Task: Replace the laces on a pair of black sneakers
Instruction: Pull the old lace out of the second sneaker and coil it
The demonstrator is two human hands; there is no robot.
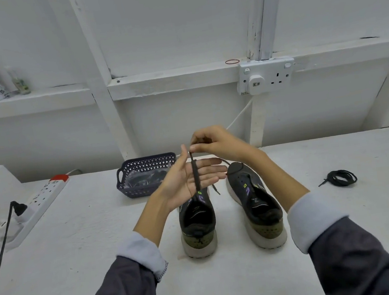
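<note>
Centre frame, a black lace is held taut above the left-hand sneaker, its tip pinched by the fingers of the right hand, while the left hand is laid flat behind it, fingers straight, seemingly to gauge its length.

Pair of black sneakers, pale thick soles, olive heel patches, small green and purple marks by the eyelets; both upright on the worktop, heels toward the viewer, side by side and apart. Left sneaker: one black lace rises taut and near vertical from its upper eyelets, its top end pinched by the right hand, its length crossing the flat palm of the left hand; a loose end lies between the shoes. Right sneaker: toe angled slightly left, eyelets apparently unlaced. Spare black lace: loosely coiled, lying well right of the pair.
</note>
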